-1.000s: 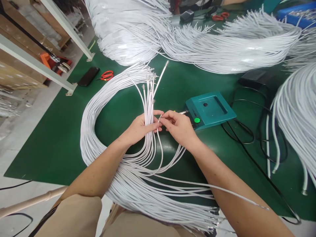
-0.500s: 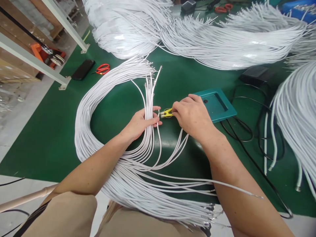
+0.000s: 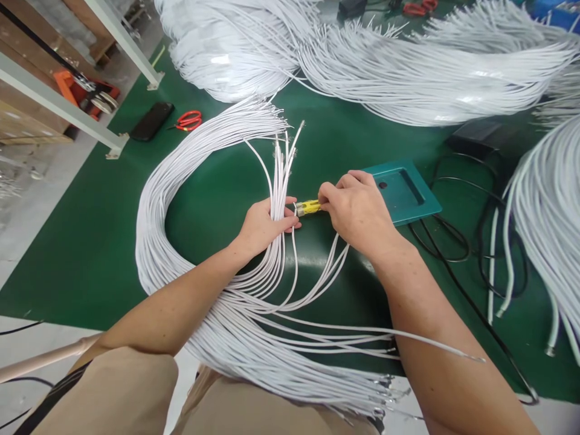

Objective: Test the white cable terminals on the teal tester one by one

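My left hand (image 3: pixel 267 225) is closed around a bunch of white cables (image 3: pixel 280 175), their ends pointing up and away from me. One separate white cable (image 3: pixel 294 241) rises to its fingertips, its tip beside the thumb. My right hand (image 3: pixel 356 205) grips a small yellow hand tool with a metal head (image 3: pixel 309 207). That head meets the single cable's tip right by my left fingers. The tool's rear end is hidden inside my right hand. A curved bundle of white cables (image 3: pixel 151 223) lies around my left arm, with more cables (image 3: pixel 290 362) spread in front of my body.
A teal tray (image 3: pixel 428 208) sits just beyond my right hand. Red-handled scissors (image 3: pixel 188 120) and a black phone (image 3: pixel 152 121) lie at the left. Large white cable heaps (image 3: pixel 430 78) fill the back and right (image 3: pixel 550 223). A black cord (image 3: pixel 466 296) runs along the right.
The yellow tool's head has come up against the cable tip, and its yellow arms look closer together. Both hands stay in nearly the same place; the view has shifted slightly.
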`<state>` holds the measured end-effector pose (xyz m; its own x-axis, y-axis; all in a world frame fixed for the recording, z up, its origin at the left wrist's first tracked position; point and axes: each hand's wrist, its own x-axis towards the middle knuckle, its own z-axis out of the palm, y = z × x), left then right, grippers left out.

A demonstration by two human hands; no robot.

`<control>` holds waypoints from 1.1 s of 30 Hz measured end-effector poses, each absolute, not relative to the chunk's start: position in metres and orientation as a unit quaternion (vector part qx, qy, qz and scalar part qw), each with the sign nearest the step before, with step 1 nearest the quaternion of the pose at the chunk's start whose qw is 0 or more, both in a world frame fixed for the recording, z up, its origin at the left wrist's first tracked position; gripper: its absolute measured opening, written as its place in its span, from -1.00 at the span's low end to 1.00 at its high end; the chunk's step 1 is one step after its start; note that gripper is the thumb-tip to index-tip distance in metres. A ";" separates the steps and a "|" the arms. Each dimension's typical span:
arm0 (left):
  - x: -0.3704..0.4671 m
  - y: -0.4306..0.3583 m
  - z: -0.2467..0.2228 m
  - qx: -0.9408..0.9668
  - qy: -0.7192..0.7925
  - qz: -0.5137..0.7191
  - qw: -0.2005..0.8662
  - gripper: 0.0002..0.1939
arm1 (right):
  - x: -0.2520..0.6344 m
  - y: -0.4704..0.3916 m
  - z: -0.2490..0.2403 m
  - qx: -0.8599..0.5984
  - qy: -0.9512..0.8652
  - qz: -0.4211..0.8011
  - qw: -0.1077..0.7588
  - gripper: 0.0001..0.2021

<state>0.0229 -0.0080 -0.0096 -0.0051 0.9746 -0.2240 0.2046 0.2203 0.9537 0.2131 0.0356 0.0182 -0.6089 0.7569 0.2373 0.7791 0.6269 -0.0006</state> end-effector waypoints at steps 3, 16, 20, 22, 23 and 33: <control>0.024 -0.008 -0.010 0.505 0.608 0.374 0.485 -0.61 | 0.213 0.033 0.021 -0.431 -0.895 -0.048 0.103 -0.81; 0.012 -0.011 0.001 0.454 0.590 0.384 0.547 -0.60 | 0.229 0.027 0.015 -0.563 -0.794 -0.088 0.211 -0.62; 0.008 -0.011 0.002 0.456 0.567 0.414 0.548 -0.59 | 0.213 0.016 0.027 -0.450 -0.846 0.024 0.285 -0.73; 0.008 -0.012 0.005 0.473 0.558 0.422 0.535 -0.59 | 0.202 0.007 0.032 -0.345 -0.889 0.131 0.272 -0.79; 0.008 -0.012 0.006 0.482 0.555 0.424 0.529 -0.59 | 0.196 0.003 0.033 -0.303 -0.905 0.175 0.241 -0.80; 0.000 -0.008 0.003 0.455 0.545 0.438 0.552 -0.62 | 0.177 -0.020 0.020 -0.323 -0.928 0.184 0.010 -0.79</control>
